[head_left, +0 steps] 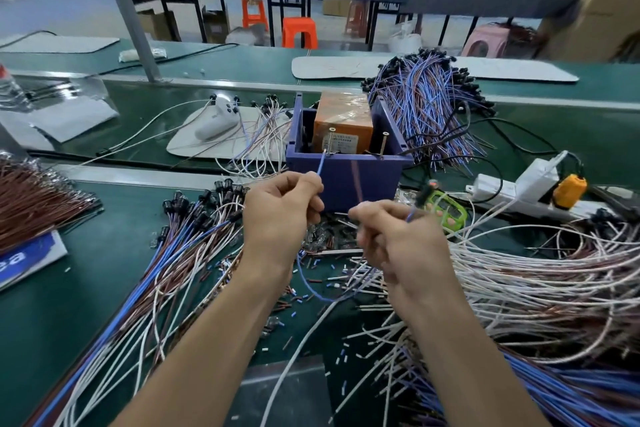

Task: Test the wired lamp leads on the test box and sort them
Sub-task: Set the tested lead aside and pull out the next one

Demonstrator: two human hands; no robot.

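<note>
Testing entry, lead [322,164]: one end is pinched in curled fingers [308,184] of the left hand [277,215] at the left screw [332,139] of the box [346,180], the other is pinched by the right hand [401,246] and is best pressed squarely on the right screw [383,144], held steady.

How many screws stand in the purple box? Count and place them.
2. The left screw, touched by the blue lead, and the right screw, both near the front wall. More may hide inside.
</note>
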